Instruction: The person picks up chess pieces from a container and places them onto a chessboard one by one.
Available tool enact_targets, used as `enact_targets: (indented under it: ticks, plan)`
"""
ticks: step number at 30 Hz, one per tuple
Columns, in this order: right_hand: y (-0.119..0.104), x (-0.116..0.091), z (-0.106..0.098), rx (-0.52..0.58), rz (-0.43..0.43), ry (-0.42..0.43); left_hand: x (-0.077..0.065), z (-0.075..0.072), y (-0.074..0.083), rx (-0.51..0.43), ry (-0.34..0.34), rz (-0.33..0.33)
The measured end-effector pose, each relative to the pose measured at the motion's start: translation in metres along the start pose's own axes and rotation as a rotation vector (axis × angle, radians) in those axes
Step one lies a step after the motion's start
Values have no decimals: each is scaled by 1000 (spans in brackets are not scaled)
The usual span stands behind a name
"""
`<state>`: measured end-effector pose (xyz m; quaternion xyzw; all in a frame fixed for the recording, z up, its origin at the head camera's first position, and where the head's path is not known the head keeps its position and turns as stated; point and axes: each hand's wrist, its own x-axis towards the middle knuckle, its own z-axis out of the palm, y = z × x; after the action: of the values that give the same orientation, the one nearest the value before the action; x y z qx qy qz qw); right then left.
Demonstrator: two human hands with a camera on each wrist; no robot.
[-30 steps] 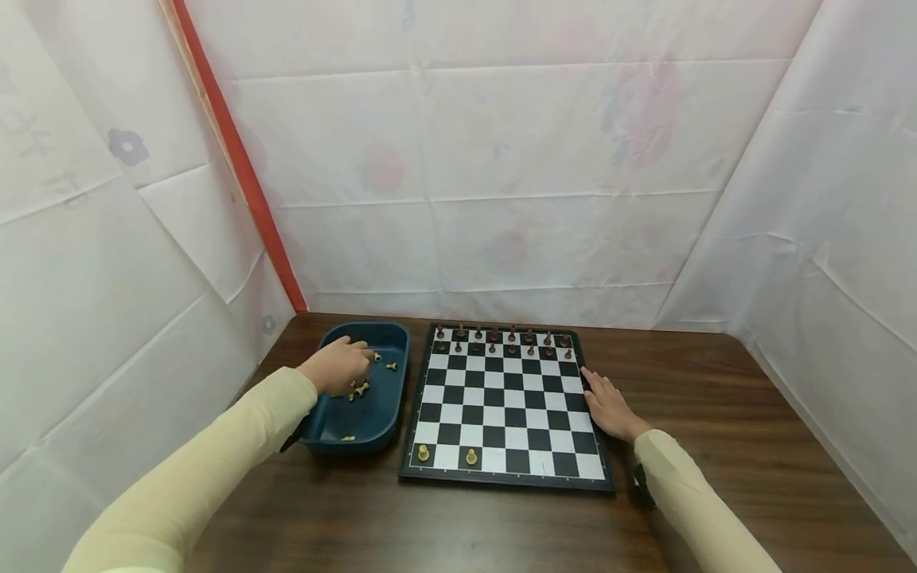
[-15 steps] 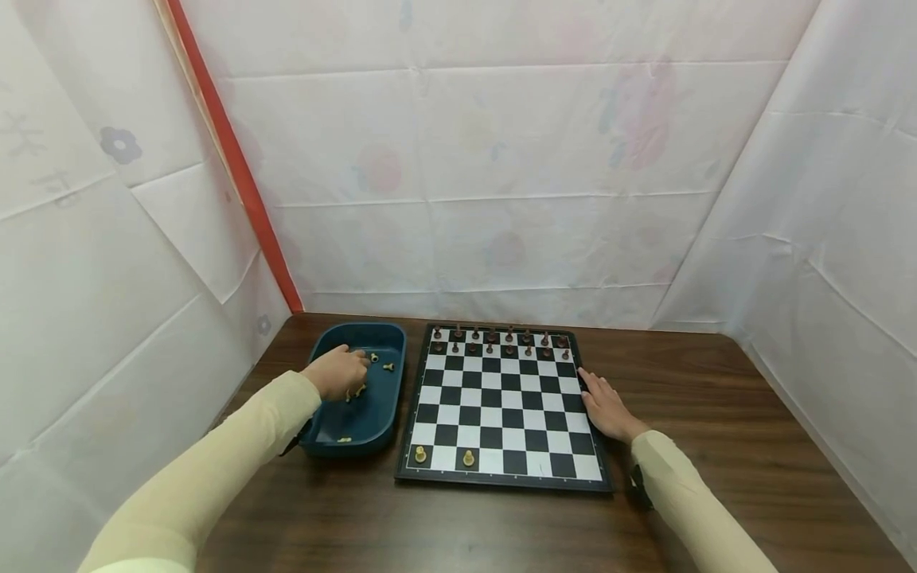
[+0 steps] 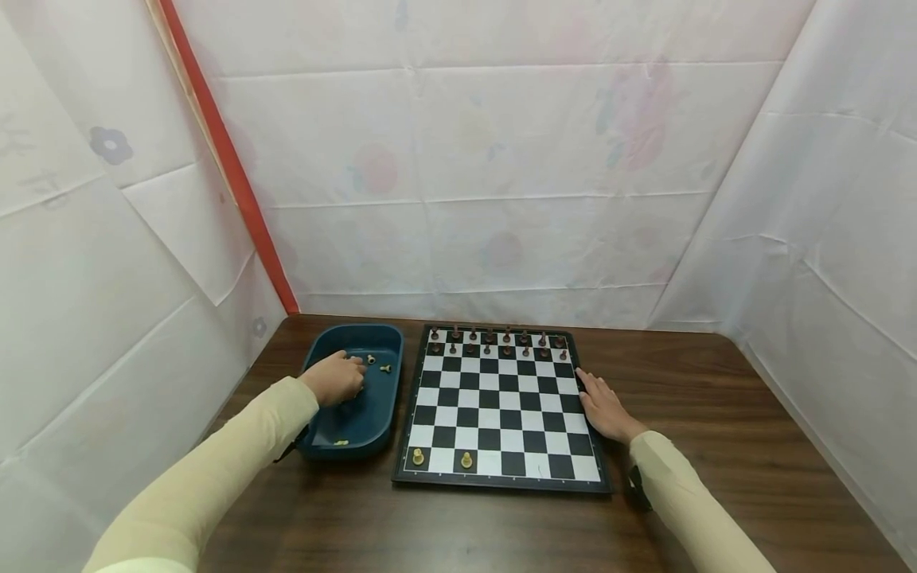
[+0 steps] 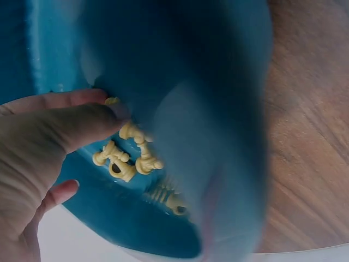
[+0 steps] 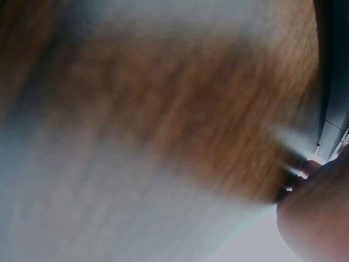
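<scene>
In the head view my left hand (image 3: 335,379) reaches down into a dark blue tray (image 3: 374,426) holding loose cream chess pieces. The left wrist view has its thumb and forefinger pinching a cream chess piece (image 4: 112,101), mostly covered by the fingertips. Just beyond them lie several more cream pieces (image 4: 144,158). My right hand (image 3: 606,410) rests with straight fingers along the right edge of the chessboard (image 3: 499,406). Two cream pieces stand on the board's near row, one in the left corner (image 3: 419,457) and another (image 3: 466,461) two squares over.
Dark brown chess pieces (image 3: 490,350) fill the board's two far rows. Board and tray sit side by side on a brown wooden table (image 3: 688,398). White patterned sheeting (image 3: 501,159) encloses the back and sides, with a red strip (image 3: 236,167) at back left.
My left hand has come slightly nearer and lower in the tray, covering pieces that showed beside its fingers. My right hand stays at the board's edge. The head view has shifted slightly.
</scene>
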<state>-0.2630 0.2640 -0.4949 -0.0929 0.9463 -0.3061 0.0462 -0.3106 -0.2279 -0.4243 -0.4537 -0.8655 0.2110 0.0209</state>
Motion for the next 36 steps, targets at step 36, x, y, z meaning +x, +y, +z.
enact_targets:
  ticks: [36]
  plan:
    - [-3, -2, -2, 0, -8, 0, -15, -12, -4, -65, -29, -99]
